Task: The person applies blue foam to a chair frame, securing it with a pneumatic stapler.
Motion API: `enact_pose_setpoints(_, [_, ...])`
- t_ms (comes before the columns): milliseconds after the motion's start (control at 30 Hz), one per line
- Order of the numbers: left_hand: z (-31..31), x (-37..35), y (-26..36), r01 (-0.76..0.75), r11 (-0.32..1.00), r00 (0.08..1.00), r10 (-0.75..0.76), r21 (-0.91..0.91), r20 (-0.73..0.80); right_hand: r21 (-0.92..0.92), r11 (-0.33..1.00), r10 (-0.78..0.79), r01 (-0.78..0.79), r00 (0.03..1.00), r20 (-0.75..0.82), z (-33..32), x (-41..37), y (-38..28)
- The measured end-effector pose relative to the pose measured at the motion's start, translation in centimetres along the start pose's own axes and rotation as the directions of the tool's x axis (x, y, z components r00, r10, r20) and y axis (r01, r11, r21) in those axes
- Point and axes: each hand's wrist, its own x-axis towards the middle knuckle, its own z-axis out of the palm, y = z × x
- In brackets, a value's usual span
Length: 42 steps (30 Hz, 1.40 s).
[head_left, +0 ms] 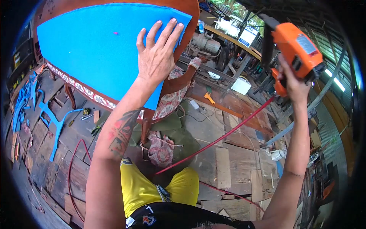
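Blue scraps (57,124) lie on the floor at your nine o'clock. At eleven, the blue sheet (87,49) covers part of a chair (179,84); your left hand (157,57) presses flat on it, fingers spread. A red hose (217,141) climbs toward two o'clock, where your right hand (294,78), well apart from the left, grips an orange tool (292,38).

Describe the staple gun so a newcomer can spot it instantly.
From the chair under the blue sheet, look right across the view to the raised right hand. That hand grips the staple gun, at upper right. Its bulky orange body and attached red hose set it apart from the small yellow-orange tool on the floor.
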Motion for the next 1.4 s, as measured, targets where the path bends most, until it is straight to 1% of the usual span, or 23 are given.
enact_pose_setpoints(33, [0.1,-0.1,-0.1,0.002,1.000,1.000,-0.002,0.006,-0.001,-0.108,0.993,-0.026,0.035,0.997,0.077,0.3,-0.6,0.2])
enact_pose_setpoints(67, [0.3,-0.2,-0.3,0.002,0.998,0.998,-0.006,-0.060,-0.060,-0.246,0.847,-0.442,0.471,0.882,0.166,1.4,-0.3,0.7])
enact_pose_setpoints(100, [0.5,-0.1,-0.4,-0.004,0.992,0.992,-0.011,-0.125,-0.122,-0.375,0.687,-0.499,0.622,0.780,0.378,1.3,0.2,2.5])
enact_pose_setpoints(133, [0.6,0.0,-0.4,-0.005,0.993,0.992,-0.010,-0.121,-0.129,-0.495,0.428,-0.541,0.756,0.653,0.530,1.9,-0.4,1.0])
enact_pose_setpoints(200, [0.5,-0.2,-0.1,0.089,0.967,0.968,-0.141,-0.241,-0.207,-0.055,0.704,-0.582,0.708,0.620,0.527,4.0,0.4,0.1])
enact_pose_setpoints(233, [0.5,0.0,-0.1,0.082,0.981,0.973,-0.117,-0.177,-0.199,-0.052,0.728,-0.571,0.683,0.647,0.506,5.1,0.5,-0.6])
enact_pose_setpoints(267, [0.8,0.2,-0.2,0.084,0.981,0.971,-0.120,-0.178,-0.206,-0.047,0.754,-0.555,0.655,0.675,0.486,6.1,0.5,-1.2])
enact_pose_setpoints(367, [0.8,-0.1,-0.3,0.049,0.999,0.985,-0.051,-0.017,-0.165,-0.038,0.761,-0.536,0.647,0.661,0.525,7.7,0.4,-1.8])
enact_pose_setpoints(433, [0.6,-0.4,-0.1,0.056,0.998,0.983,-0.060,-0.028,-0.175,-0.029,0.739,-0.557,0.673,0.635,0.536,8.7,0.5,-1.7])
enact_pose_setpoints(500, [0.4,-0.5,-0.3,0.066,0.997,0.979,-0.071,-0.030,-0.192,-0.051,0.733,-0.560,0.679,0.643,0.522,9.3,0.1,-2.3])
enact_pose_setpoints(567, [0.5,-0.7,-0.2,0.023,0.996,0.979,-0.041,-0.091,-0.202,-0.088,0.737,-0.538,0.671,0.660,0.525,9.6,0.1,-2.4])
enact_pose_setpoints(667, [0.7,-0.5,-0.4,0.042,0.984,0.982,-0.073,-0.174,-0.175,-0.101,0.733,-0.527,0.672,0.656,0.540,10.0,0.0,-3.1])
enact_pose_setpoints(767, [1.0,-0.6,-0.9,0.017,0.979,0.978,-0.059,-0.205,-0.200,-0.164,0.734,-0.473,0.658,0.670,0.572,10.0,0.1,-3.3])
enact_pose_setpoints(867, [0.7,-0.6,-0.8,0.027,0.980,0.984,-0.061,-0.195,-0.169,-0.170,0.710,-0.498,0.683,0.658,0.565,10.0,0.5,-3.5])
enact_pose_setpoints(900, [0.7,-0.6,-0.8,0.034,0.980,0.983,-0.069,-0.198,-0.170,-0.164,0.734,-0.477,0.659,0.673,0.565,9.9,0.7,-3.4])
enact_pose_setpoints(967, [0.8,-0.4,-0.9,-0.070,0.996,0.993,0.065,-0.055,-0.095,-0.177,0.727,-0.472,0.664,0.670,0.573,9.8,1.1,-3.5])
enact_pose_setpoints(1100, [1.5,-0.5,-1.1,-0.100,0.984,0.982,0.073,-0.145,-0.177,-0.251,0.707,-0.426,0.661,0.682,0.594,9.3,1.4,-3.9])
enact_pose_setpoints(1167, [0.8,-0.7,-0.4,-0.033,0.999,0.992,0.034,0.007,-0.125,-0.226,0.716,-0.444,0.661,0.680,0.584,9.3,1.6,-3.5])
enact_pose_setpoints(1200, [0.6,-0.8,0.1,-0.033,0.999,0.992,0.034,0.012,-0.124,-0.203,0.721,-0.462,0.663,0.678,0.573,9.3,1.8,-3.3])
enact_pose_setpoints(1267, [0.5,-0.9,1.3,0.080,0.991,0.984,-0.062,0.103,-0.166,-0.196,0.721,-0.470,0.664,0.678,0.565,9.0,2.0,-2.6])
enact_pose_setpoints(1300, [0.5,-1.0,1.5,0.103,0.994,0.972,-0.093,0.036,-0.214,-0.190,0.725,-0.473,0.662,0.679,0.561,8.8,1.9,-2.2])
enact_pose_setpoints(1333, [0.9,-1.1,1.8,0.103,0.994,0.973,-0.093,0.037,-0.213,-0.188,0.726,-0.473,0.661,0.679,0.561,8.7,1.9,-2.1])
enact_pose_setpoints(1400, [2.0,-1.3,2.8,0.263,0.956,0.920,-0.289,-0.131,-0.265,-0.146,0.712,-0.528,0.687,0.660,0.535,8.4,1.8,-2.0])
